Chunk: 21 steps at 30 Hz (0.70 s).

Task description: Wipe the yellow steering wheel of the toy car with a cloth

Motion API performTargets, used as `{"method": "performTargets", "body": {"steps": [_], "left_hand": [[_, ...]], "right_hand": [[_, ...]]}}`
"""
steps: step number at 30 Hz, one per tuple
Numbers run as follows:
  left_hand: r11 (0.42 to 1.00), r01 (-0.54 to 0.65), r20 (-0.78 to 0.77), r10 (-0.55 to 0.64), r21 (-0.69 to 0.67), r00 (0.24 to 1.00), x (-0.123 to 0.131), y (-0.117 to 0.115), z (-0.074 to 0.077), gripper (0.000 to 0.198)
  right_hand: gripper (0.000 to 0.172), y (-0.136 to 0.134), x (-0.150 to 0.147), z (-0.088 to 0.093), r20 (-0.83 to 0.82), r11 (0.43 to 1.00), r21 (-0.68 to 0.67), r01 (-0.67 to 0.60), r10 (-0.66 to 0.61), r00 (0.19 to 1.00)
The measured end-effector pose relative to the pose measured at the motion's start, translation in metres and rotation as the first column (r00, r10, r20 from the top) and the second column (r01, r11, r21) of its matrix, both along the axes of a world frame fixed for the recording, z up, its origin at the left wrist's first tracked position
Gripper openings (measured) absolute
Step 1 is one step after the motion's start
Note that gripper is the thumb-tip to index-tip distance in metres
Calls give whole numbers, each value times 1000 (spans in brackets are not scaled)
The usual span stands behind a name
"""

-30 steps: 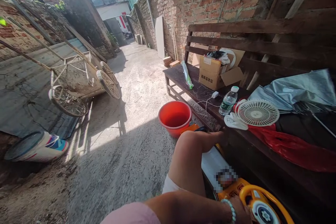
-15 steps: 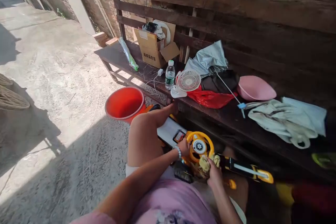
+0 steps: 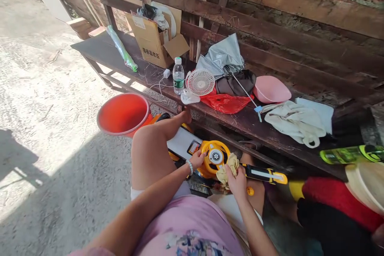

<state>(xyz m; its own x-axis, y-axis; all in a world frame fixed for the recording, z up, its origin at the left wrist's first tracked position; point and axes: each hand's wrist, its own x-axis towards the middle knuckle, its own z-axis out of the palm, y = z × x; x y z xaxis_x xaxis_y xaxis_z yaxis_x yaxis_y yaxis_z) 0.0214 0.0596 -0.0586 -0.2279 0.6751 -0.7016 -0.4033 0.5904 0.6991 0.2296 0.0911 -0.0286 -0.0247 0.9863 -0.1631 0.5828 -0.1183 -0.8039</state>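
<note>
The person's left hand (image 3: pixel 198 159) grips the left rim of the yellow steering wheel (image 3: pixel 216 155), while the right hand (image 3: pixel 237 184), nearer the opposite rim, clutches a crumpled tan cloth (image 3: pixel 232 161) at the wheel's lower right side.

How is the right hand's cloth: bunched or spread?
Bunched: the cloth is crumpled into uneven folds in the right hand, by the steering wheel.

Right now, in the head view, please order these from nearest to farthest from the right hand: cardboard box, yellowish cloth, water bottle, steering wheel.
1. Yellowish cloth: held in the right hand.
2. Steering wheel: just left of that hand.
3. Water bottle: on the bench, farther left.
4. Cardboard box: on the bench, beyond the bottle.
</note>
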Motion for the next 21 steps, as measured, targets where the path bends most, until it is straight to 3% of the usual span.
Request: {"method": "performTargets", "body": {"steps": [2, 5, 8, 11, 16, 19, 21], "left_hand": [[1000, -11, 78, 12, -21, 997, -2, 1, 1, 26], [998, -34, 159, 41, -48, 986, -9, -1, 5, 33], [995, -55, 256, 75, -82, 964, -16, -3, 8, 42], [988, -104, 346, 138, -114, 928, -16, -3, 7, 45], [972, -201, 370, 233, -123, 900, -13, 0, 5, 45], [983, -150, 414, 181, -105, 892, -13, 0, 9, 46], [991, -101, 364, 128, -91, 923, -12, 0, 11, 40]], "right_hand": [[59, 30, -22, 10, 250, 978, 122, -172, 137, 958], [55, 57, -71, 24, 578, 948, -11, -318, 265, 772], [51, 53, -112, 35, 728, 884, -91, -459, 373, 575], [47, 25, -128, 41, 759, 766, -152, -624, 495, 423], [46, -20, -97, 44, 713, 622, -282, -730, 646, 274], [49, -34, -57, 44, 710, 601, -318, -734, 664, 236], [51, -36, -30, 44, 722, 610, -316, -726, 651, 233]]}}
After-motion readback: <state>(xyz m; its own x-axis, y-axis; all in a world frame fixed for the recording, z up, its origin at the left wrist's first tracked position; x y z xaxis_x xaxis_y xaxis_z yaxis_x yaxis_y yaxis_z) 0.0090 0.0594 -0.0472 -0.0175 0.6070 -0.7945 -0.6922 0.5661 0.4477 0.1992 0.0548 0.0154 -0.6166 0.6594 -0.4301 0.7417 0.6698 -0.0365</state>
